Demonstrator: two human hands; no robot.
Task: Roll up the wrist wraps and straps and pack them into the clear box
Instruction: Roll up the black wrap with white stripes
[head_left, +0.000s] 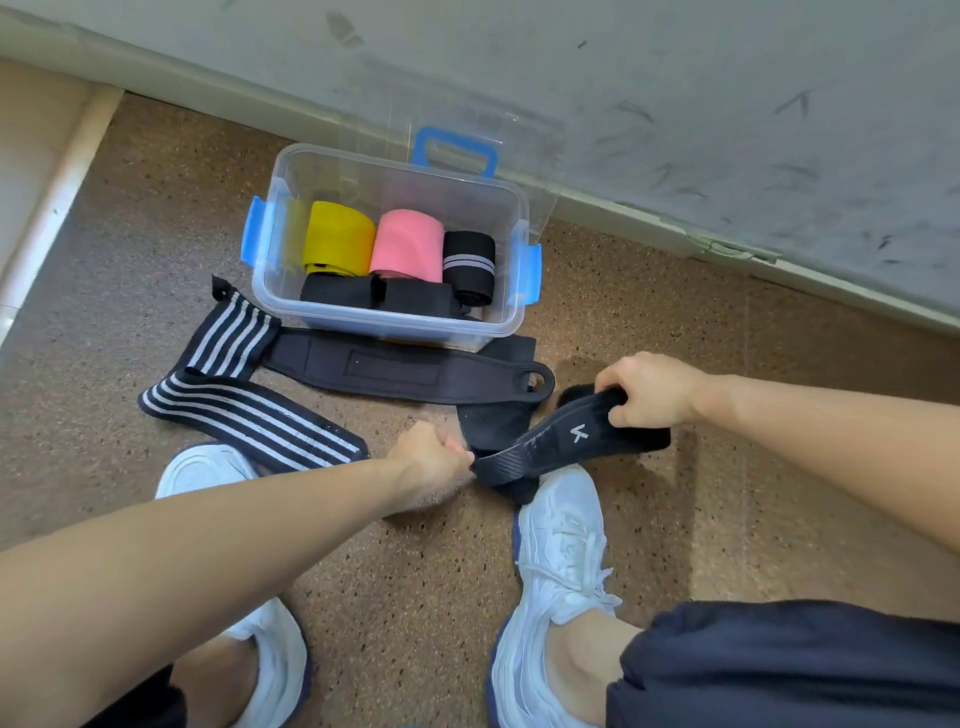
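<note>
The strap (550, 441) is held stretched just above the floor (395, 571), in front of the box (395, 328), which stands at 12 o'clock from the hands. The left hand (434, 460) pinches the narrow webbing end; the right hand (649, 389) is curled round the padded end. Long axis: 8 o'clock to 2 o'clock, padded end toward 2 o'clock, logo face up. Hazards: a weak pinch at the left end would let the webbing slip and the roll start slack. A slack roll is likely to spring open in the box, where rolls (408, 244) fill most of the base. The strap passes close to the right shoe (561, 530) and could snag there. A striped wrap (234, 400) and a black wrap (410, 374) lie unrolled at 10 to 11 o'clock.
</note>
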